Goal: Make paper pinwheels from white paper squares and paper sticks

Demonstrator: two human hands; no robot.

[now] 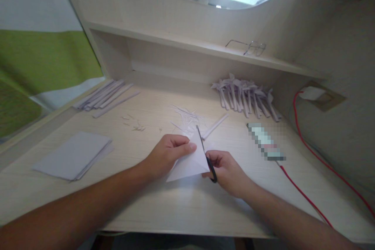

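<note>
Left hand (168, 152): pinching the white paper sheet (190, 164) near the desk's (181, 207) front.
Right hand (227, 170): closed around the scissors (206, 154), blades along the sheet's right edge.

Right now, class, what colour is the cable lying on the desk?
Red; the cable shows best in the head view, right of the right hand.
</note>
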